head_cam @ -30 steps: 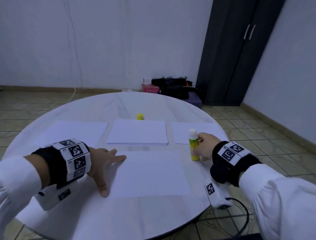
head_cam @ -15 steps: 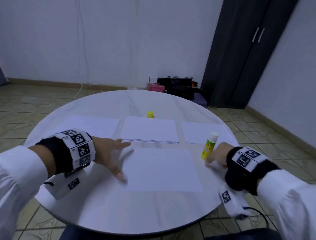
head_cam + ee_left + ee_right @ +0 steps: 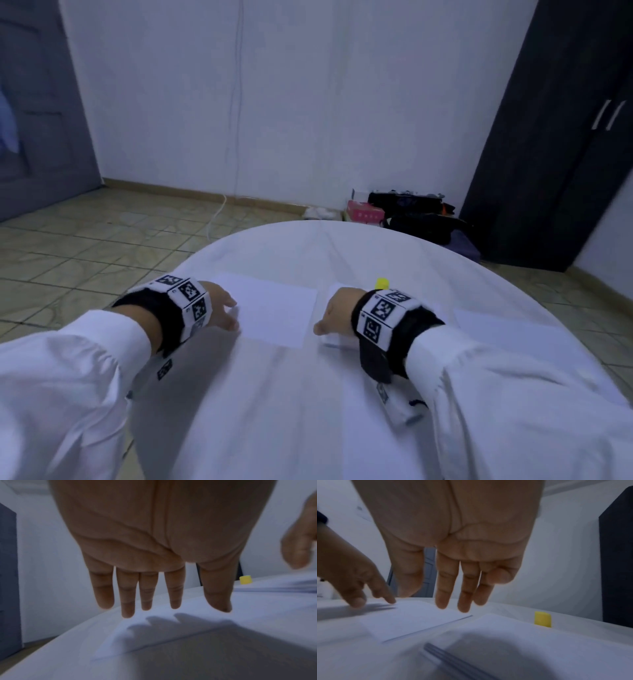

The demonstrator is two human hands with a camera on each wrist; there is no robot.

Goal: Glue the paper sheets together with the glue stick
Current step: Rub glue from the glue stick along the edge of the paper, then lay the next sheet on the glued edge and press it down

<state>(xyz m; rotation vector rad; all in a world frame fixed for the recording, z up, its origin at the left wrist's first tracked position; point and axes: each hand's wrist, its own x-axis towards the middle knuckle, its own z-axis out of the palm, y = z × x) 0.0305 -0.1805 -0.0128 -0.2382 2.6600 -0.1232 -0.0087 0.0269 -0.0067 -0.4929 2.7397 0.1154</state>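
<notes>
A round table (image 3: 342, 394) fills the lower frame. At its centre lies a single sheet (image 3: 274, 313), a stack (image 3: 513, 635) to its right, a yellow cap (image 3: 382, 283) behind. Left hand (image 3: 219, 306) and right hand (image 3: 337, 310) flank the sheet, fingers straight, holding nothing. Glue stick unseen. Risk: the sheet may slide when pinched.

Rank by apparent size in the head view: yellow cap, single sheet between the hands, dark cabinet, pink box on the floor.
1. dark cabinet, by far largest
2. single sheet
3. pink box
4. yellow cap, partly hidden by the right wrist band

The box is farther away, so true sizes are unsure.
</notes>
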